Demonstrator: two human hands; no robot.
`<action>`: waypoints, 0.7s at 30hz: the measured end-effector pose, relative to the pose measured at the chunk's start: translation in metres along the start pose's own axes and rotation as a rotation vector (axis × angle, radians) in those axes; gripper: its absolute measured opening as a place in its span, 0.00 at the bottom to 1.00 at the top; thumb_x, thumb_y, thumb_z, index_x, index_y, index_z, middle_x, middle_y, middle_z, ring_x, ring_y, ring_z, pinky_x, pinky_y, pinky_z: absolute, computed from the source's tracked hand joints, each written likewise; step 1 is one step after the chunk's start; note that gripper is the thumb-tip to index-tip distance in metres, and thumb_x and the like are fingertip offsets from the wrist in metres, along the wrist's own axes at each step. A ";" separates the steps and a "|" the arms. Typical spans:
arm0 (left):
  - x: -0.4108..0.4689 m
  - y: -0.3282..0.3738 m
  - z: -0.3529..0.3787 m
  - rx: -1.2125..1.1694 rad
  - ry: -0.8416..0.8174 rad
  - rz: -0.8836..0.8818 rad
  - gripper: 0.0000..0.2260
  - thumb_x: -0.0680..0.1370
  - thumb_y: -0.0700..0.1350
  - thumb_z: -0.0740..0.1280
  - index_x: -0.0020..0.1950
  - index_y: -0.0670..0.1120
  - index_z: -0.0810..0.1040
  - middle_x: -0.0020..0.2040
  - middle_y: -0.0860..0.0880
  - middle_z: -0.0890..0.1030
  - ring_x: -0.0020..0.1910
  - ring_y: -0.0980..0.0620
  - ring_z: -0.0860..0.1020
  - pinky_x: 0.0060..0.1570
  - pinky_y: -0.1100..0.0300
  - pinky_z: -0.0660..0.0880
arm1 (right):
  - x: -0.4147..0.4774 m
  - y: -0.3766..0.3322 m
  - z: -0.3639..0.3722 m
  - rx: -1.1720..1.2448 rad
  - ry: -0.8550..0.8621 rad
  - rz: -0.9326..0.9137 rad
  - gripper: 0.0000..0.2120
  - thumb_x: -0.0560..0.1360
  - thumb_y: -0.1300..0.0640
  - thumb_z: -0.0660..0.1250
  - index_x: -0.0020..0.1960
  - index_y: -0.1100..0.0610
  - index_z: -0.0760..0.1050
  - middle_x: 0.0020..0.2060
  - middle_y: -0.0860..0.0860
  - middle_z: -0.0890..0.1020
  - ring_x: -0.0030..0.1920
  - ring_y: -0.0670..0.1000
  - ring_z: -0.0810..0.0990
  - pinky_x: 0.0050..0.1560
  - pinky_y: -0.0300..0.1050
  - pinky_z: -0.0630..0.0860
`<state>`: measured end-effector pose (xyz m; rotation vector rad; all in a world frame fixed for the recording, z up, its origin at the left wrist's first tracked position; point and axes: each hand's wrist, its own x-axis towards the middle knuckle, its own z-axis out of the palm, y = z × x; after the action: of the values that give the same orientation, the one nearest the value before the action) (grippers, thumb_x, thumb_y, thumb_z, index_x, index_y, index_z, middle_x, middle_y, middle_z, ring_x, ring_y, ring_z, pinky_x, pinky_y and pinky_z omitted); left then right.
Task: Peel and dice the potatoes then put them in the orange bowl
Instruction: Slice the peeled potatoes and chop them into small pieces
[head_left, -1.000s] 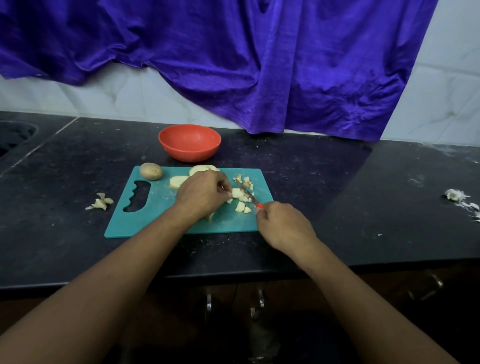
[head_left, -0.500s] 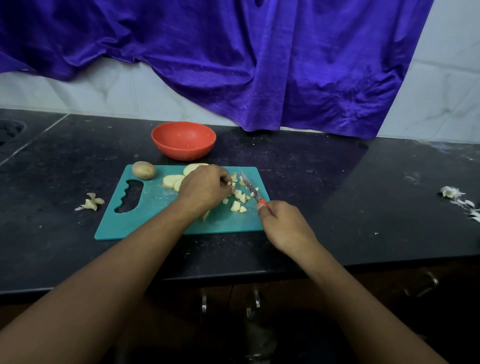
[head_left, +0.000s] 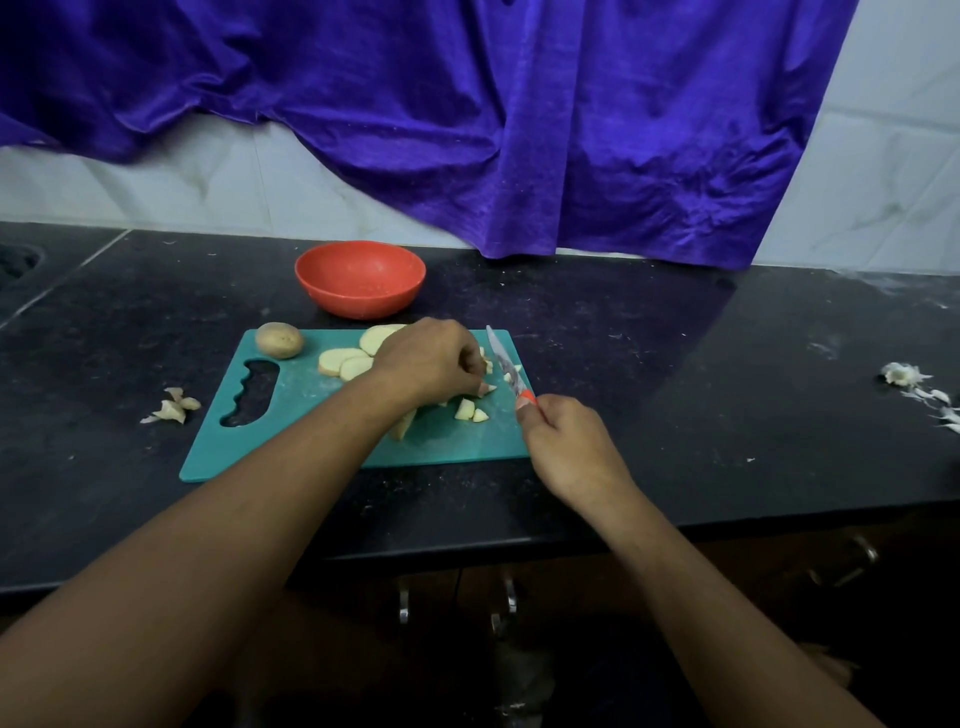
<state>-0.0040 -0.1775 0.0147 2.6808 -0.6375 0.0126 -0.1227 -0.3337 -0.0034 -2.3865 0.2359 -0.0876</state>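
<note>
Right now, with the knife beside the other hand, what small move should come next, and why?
Probably bring the knife down for another cut across the potato piece that the left hand holds on the cutting board. The right hand grips the knife just right of it, only a few diced pieces lie there, and the orange bowl looks empty.
</note>
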 end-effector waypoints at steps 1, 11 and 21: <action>0.002 0.001 -0.001 0.014 0.001 0.000 0.05 0.73 0.53 0.78 0.43 0.54 0.85 0.40 0.60 0.82 0.43 0.58 0.80 0.43 0.53 0.79 | 0.000 0.000 0.000 0.003 0.005 -0.002 0.19 0.85 0.43 0.57 0.43 0.52 0.76 0.37 0.50 0.80 0.35 0.47 0.76 0.34 0.47 0.71; 0.005 0.000 0.003 0.168 -0.007 0.078 0.04 0.75 0.51 0.75 0.48 0.56 0.83 0.49 0.55 0.79 0.50 0.54 0.77 0.41 0.57 0.71 | -0.001 0.002 0.000 0.030 0.014 -0.003 0.19 0.85 0.43 0.57 0.44 0.52 0.77 0.38 0.50 0.82 0.35 0.47 0.78 0.36 0.49 0.75; -0.005 -0.016 -0.003 -0.266 0.070 0.012 0.06 0.75 0.42 0.75 0.46 0.53 0.83 0.41 0.56 0.84 0.40 0.59 0.83 0.48 0.51 0.82 | -0.002 0.003 -0.001 0.027 0.005 -0.036 0.19 0.86 0.44 0.56 0.41 0.51 0.75 0.34 0.47 0.78 0.31 0.44 0.74 0.31 0.42 0.69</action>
<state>-0.0017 -0.1614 0.0109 2.4097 -0.5890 0.0234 -0.1255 -0.3357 -0.0049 -2.3645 0.1936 -0.1132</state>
